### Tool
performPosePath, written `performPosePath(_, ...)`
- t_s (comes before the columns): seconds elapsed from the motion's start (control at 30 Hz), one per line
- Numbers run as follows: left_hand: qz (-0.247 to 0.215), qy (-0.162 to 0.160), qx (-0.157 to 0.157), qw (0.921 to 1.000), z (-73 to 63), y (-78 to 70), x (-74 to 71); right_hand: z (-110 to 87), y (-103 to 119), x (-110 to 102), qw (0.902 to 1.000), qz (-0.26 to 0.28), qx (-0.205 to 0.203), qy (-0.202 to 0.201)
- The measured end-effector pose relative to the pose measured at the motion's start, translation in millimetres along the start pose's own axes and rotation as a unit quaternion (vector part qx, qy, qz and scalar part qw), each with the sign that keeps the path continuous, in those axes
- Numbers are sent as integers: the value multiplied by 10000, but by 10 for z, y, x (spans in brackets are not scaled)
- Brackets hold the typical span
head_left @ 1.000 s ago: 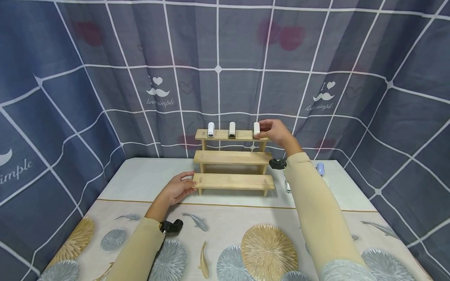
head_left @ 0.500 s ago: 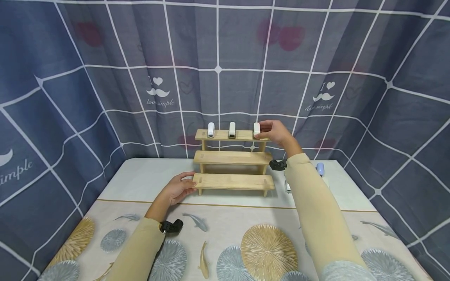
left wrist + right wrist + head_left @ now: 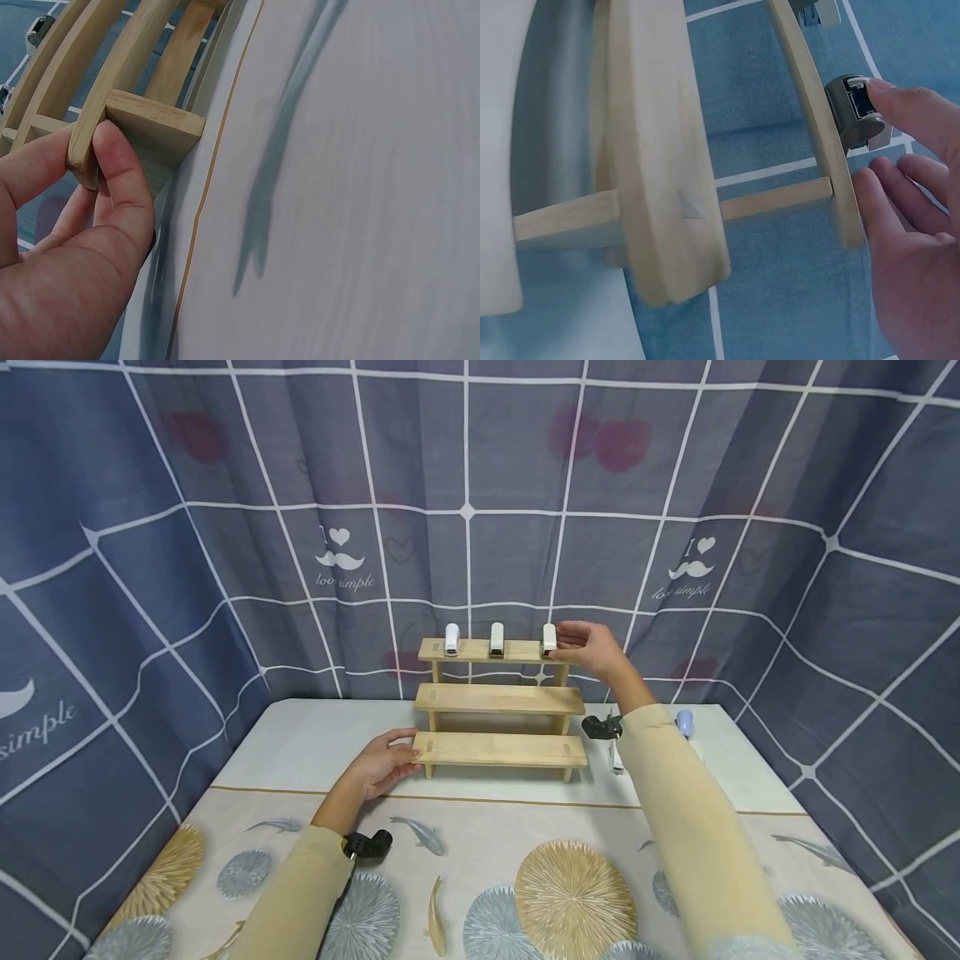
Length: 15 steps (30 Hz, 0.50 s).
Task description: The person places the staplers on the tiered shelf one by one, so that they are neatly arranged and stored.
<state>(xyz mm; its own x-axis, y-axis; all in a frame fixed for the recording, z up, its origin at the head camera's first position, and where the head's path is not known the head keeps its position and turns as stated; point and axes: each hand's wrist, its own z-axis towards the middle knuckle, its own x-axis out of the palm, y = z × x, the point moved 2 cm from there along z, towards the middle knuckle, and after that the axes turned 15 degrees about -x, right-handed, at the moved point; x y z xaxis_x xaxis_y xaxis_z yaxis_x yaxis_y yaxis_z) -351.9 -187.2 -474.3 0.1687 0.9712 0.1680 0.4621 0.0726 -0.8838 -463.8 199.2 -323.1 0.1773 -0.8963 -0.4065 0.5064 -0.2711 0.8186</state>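
A three-step wooden stand (image 3: 499,697) is set on the white surface, with three small white staplers in a row on its top step. The left stapler (image 3: 452,640) and the middle stapler (image 3: 497,641) stand apart from my hands. My right hand (image 3: 596,650) is beside the right stapler (image 3: 549,641), fingers parted; in the right wrist view its thumb tip overlaps that stapler (image 3: 851,112) while the other fingers are off it. My left hand (image 3: 382,764) pinches the left end of the lowest step, whose end (image 3: 86,150) shows between thumb and fingers in the left wrist view.
Right of the stand, partly behind my right forearm, lie a blue object (image 3: 684,723) and a small white-and-metal object (image 3: 616,758). A patterned cloth (image 3: 480,843) covers the front. A dark grid curtain (image 3: 420,552) hangs close behind and along both sides.
My right hand has drawn slightly to the right and its fingers have loosened from the right stapler, which stays on the top step. My left hand keeps its place.
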Motion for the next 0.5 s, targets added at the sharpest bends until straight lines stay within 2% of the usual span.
performPosePath(0.2, -35, 10, -8, 10000, -12, 13, 7, -169, -9, -27, 9993, 53, -247, -271)
performPosePath(0.5, -15, 89, 52, 9999, -29, -3, 13, -449, -54, -73, 9978, 227, -295, -554)
